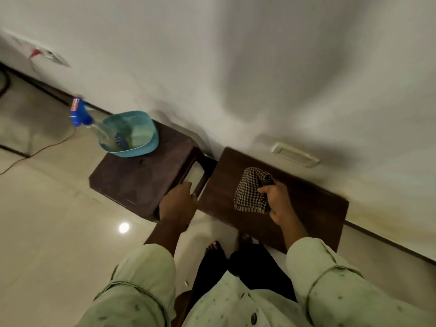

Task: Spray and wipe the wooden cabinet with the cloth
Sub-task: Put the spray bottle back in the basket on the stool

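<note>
Gripping the checked cloth [251,192], the right hand [279,204] is down on top of the wooden cabinet [313,208] — fingers and thumb curled round the cloth's near right side, the fabric bunched up beneath them. The cloth lies on the cabinet's dark brown top, in its left half, and the cabinet itself stands against the white wall [259,67], just below a pale wall plate [295,154].

Over to the left hand [178,202]: it sits at the near right corner of a second dark wooden table [132,182], right by the gap between that table and the cabinet. We see only the back of it, knuckles up; whether the fingers hook the edge or merely rest there, I cannot tell.

On the far end of that table stands a teal basket [144,147], and leaning out of it is the spray bottle [96,127] — clear body down in the basket, blue trigger head tilted up and to the left, past the rim. No hand is on it.

Both arms wear pale green sleeves. Bare feet [213,247] stand on the glossy cream floor [47,220] just in front of the cabinet. An orange cable [56,142] trails across the tiles on the left, and the whole view is a touch blurred.
</note>
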